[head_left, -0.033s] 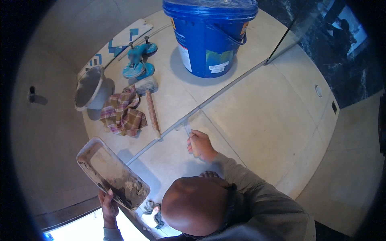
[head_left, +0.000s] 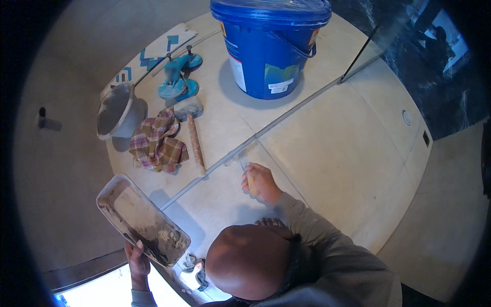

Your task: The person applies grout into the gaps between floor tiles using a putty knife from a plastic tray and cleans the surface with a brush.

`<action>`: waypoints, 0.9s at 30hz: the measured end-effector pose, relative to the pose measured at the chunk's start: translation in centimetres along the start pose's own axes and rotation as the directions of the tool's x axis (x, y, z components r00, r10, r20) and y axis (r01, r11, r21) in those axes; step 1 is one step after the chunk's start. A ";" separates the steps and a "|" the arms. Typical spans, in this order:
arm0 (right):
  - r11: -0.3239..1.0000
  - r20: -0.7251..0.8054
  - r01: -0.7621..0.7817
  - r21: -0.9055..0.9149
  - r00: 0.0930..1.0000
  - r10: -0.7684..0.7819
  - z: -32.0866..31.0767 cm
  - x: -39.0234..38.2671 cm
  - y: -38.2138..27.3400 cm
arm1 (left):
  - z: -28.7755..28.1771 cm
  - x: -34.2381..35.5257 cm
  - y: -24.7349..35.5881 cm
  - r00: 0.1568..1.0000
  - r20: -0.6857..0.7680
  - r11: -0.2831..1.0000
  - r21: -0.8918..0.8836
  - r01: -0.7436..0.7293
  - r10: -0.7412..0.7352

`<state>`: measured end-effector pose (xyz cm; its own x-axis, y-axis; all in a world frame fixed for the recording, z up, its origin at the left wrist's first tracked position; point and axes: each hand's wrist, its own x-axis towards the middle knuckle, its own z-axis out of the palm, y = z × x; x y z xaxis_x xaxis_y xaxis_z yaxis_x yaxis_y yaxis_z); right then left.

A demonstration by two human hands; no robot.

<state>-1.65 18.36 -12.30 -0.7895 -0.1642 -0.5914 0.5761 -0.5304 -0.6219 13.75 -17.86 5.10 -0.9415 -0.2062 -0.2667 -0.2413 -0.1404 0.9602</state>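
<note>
My left hand [head_left: 137, 261] grips the near end of a shallow rectangular tray [head_left: 128, 200], thumb over its rim. Smears of dark, damp paste [head_left: 171, 239] lie toward the tray's near end. Wrapped around a wooden handle, the fingers of my right hand [head_left: 262, 183] hold a putty knife [head_left: 244, 162]. Its thin blade points away from me, low over the pale tiled floor, beside the long grey strip [head_left: 225, 159] that crosses it diagonally. Whether the blade touches the tile I cannot tell. My bent knee [head_left: 248, 261] fills the lower middle.
Beyond the strip stands a lidded blue bucket [head_left: 263, 56]. To its left are turquoise suction cups [head_left: 176, 84], a mallet [head_left: 196, 143], a crumpled checked cloth [head_left: 158, 143] and a grey bowl [head_left: 115, 112]. A glass panel [head_left: 360, 53] rises at the back right.
My right hand with the putty knife has shifted slightly to the right. The left hand and tray stay almost where they were.
</note>
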 end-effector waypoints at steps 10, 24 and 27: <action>0.873 -0.034 -0.103 0.477 0.990 0.135 2.4 4.5 -2.8 | 0.6 -0.5 0.4 1.000 -0.009 1.000 -0.015 -0.006 0.006; 0.994 -0.166 0.107 -0.033 0.980 -0.111 -0.3 3.3 -2.6 | -0.6 -0.8 0.7 0.999 -0.012 0.999 0.001 -0.032 0.032; 0.981 -0.066 0.182 -0.064 0.980 -0.187 -0.4 4.5 1.1 | -0.2 -0.3 -0.1 1.000 0.001 1.000 0.012 -0.007 0.007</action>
<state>-4.47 17.37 -15.86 -0.8675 -0.0072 -0.4974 0.4346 -0.4976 -0.7507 14.09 -18.01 5.09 -0.9434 -0.2057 -0.2602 -0.2377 -0.1279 0.9629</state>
